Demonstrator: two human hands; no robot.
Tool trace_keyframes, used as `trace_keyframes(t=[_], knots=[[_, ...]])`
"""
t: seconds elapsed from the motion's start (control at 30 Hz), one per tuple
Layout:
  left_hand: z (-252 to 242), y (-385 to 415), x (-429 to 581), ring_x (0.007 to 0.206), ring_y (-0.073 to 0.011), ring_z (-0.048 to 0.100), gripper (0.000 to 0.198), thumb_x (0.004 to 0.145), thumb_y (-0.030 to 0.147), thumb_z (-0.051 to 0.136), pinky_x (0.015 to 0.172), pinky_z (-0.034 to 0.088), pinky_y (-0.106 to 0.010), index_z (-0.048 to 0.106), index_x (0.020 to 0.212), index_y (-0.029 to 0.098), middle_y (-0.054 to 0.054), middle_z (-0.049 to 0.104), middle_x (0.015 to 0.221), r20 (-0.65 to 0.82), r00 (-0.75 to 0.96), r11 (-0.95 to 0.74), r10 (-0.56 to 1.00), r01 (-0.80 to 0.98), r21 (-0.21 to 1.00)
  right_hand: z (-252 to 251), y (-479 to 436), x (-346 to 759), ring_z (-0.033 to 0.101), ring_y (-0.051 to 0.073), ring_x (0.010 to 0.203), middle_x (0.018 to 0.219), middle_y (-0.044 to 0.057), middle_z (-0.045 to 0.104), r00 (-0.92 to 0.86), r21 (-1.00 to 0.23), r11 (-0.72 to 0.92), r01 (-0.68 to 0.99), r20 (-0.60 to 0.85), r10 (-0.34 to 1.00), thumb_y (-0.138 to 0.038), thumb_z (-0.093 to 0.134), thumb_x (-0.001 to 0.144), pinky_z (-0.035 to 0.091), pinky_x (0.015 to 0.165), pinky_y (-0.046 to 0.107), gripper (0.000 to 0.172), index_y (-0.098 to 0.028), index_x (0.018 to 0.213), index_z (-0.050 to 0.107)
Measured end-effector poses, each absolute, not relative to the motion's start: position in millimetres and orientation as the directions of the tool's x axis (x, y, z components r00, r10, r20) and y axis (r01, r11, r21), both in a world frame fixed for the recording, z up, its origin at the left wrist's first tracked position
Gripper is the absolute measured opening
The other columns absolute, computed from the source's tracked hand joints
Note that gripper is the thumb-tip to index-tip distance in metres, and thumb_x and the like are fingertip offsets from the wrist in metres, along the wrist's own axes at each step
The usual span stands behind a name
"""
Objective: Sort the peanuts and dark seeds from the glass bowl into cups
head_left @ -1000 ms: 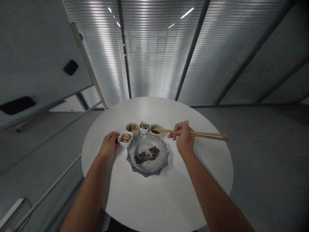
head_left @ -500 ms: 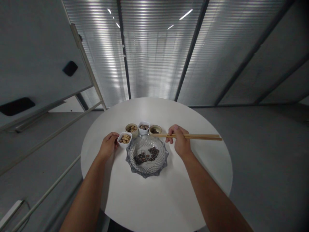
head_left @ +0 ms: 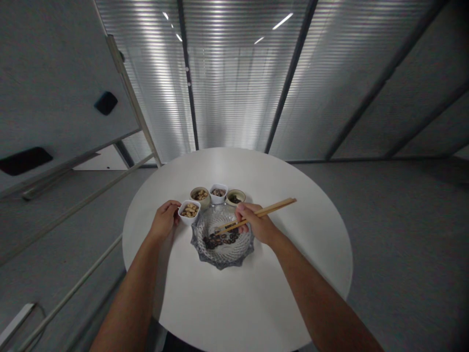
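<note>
The right hand (head_left: 255, 222) is gripping a pair of slim light-wood chopsticks (head_left: 273, 207), its fingers closed around them, and is angling them down so that the tips are reaching a cluster of flat dark seeds (head_left: 220, 239). Whether the tips have hold of a seed is too small to tell. The seeds are lying inside a scalloped cut-glass dish (head_left: 222, 259), and the right hand is blocking the view of that dish's upper right part.

The left hand (head_left: 164, 220) is curling against a small white square bowl (head_left: 189, 213) of pale peanuts (head_left: 189, 210), touching its side; whether it is gripping or only steadying the bowl cannot be told.

Just beyond the dish, a round tan bowl (head_left: 200, 194) of nuts, a white square bowl (head_left: 218, 192) of mixed contents and a round beige bowl (head_left: 235, 197) of dark contents are standing in a row on a round white table (head_left: 183, 298).
</note>
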State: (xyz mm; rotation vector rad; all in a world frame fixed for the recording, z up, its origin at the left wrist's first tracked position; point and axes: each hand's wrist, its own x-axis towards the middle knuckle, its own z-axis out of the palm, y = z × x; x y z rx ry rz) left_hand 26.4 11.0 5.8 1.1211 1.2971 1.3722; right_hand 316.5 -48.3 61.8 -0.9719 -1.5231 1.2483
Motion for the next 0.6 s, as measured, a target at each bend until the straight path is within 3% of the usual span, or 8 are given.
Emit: trace_keyframes(t=[0.6], knots=[[6.4,9.8,27.0,0.041,-0.0106,0.043,0.019,0.071,0.035,0.065,0.040,0.028,-0.024,0.065,0.077,0.018,0.003,0.053,0.053,0.021,-0.172,-0.028,0.985,-0.035,0.999,41.0,-46.2,313.0,0.052,0.014,0.048,0.051,-0.003,0.053,-0.350,-0.977,0.196,0.082,0.156,0.924,-0.066,0.046,0.099,0.039,0.049,0.025,0.052,-0.021,0.076,0.056]])
